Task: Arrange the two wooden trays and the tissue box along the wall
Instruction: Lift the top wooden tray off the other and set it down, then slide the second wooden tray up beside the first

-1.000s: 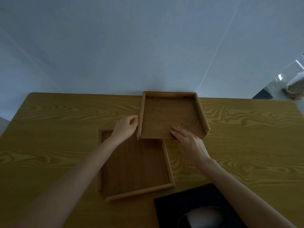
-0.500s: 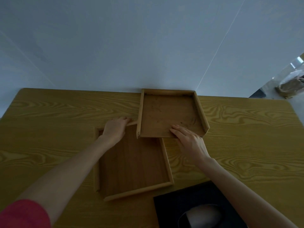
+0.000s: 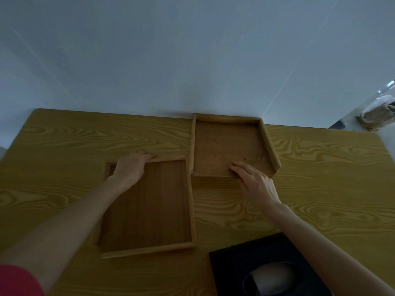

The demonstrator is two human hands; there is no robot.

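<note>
A deep wooden tray (image 3: 226, 144) stands against the wall at the table's back, open side toward me. My right hand (image 3: 254, 184) rests flat on its front edge, fingers spread on the tray floor. A larger flat wooden tray (image 3: 149, 206) lies nearer me, left of the first and apart from the wall. My left hand (image 3: 131, 169) lies over its far rim, fingers curled on that edge. A black tissue box (image 3: 265, 268) with a pale tissue showing in its oval opening sits at the front right.
The wood-grain table (image 3: 74, 142) runs along a plain white wall (image 3: 171, 60). Beyond the table's right end, a bag of brown material (image 3: 376, 118) lies on the floor.
My left hand left the deep tray's left side and settled on the flat tray's far rim. The flat tray has come out from under the deep tray. The right hand stayed put.
</note>
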